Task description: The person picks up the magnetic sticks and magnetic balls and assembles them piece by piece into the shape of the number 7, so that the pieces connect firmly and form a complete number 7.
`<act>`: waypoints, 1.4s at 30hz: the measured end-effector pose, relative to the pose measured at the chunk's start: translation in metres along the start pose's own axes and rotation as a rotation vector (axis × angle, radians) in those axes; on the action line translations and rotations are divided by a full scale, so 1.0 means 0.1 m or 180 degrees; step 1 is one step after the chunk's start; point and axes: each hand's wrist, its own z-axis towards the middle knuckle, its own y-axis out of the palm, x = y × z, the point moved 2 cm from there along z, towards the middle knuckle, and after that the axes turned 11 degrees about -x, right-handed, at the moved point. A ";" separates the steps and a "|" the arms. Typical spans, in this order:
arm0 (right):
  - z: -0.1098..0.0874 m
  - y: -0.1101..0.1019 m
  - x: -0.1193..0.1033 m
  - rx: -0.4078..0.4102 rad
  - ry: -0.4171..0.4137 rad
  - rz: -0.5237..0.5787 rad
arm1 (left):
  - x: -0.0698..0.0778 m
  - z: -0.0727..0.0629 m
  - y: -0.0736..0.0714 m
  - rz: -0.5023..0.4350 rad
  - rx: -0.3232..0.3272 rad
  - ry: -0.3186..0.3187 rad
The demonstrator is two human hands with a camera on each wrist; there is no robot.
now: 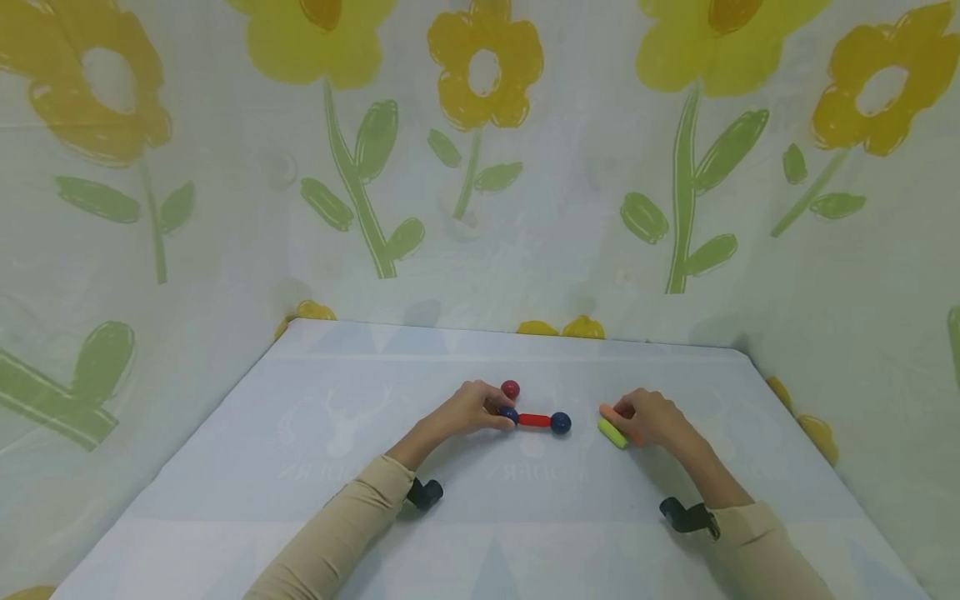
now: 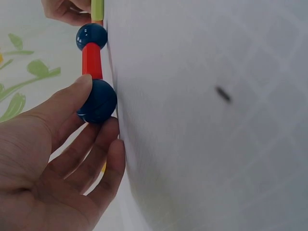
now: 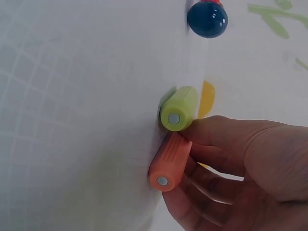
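Note:
In the head view my left hand (image 1: 471,408) grips the near blue ball (image 2: 97,102) of a dumbbell-shaped piece, its thumb on top and fingers curled below. A red magnetic rod (image 1: 535,421) joins that ball to a second blue ball (image 1: 560,423) on the right. To the right, my right hand (image 1: 656,418) pinches an orange magnetic rod (image 3: 171,156) between thumb and fingers. A yellow-green magnetic rod (image 3: 180,108) lies alongside it, by the thumb tip. Round metal discs show in the ends of both rods in the right wrist view.
A red ball (image 1: 510,389) sits just behind the left fingers. All pieces are on a white patterned table (image 1: 360,467). Flower-printed curtains (image 1: 555,208) rise at the back and sides. Black wrist mounts (image 1: 425,494) stick out near both sleeves.

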 end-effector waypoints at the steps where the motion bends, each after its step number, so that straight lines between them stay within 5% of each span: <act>1: 0.00 0.00 0.00 0.0004 0.0002 -0.0015 | 0.00 0.00 0.00 0.0007 0.0000 0.0002; 26: -0.15 -0.09 -0.07 0.0422 -0.0365 0.0022 | 0.01 -0.01 -0.02 0.0032 0.0033 0.0011; 42: -0.19 -0.13 -0.16 0.0430 -0.0358 0.0038 | -0.01 -0.01 0.01 0.0001 0.0023 0.0008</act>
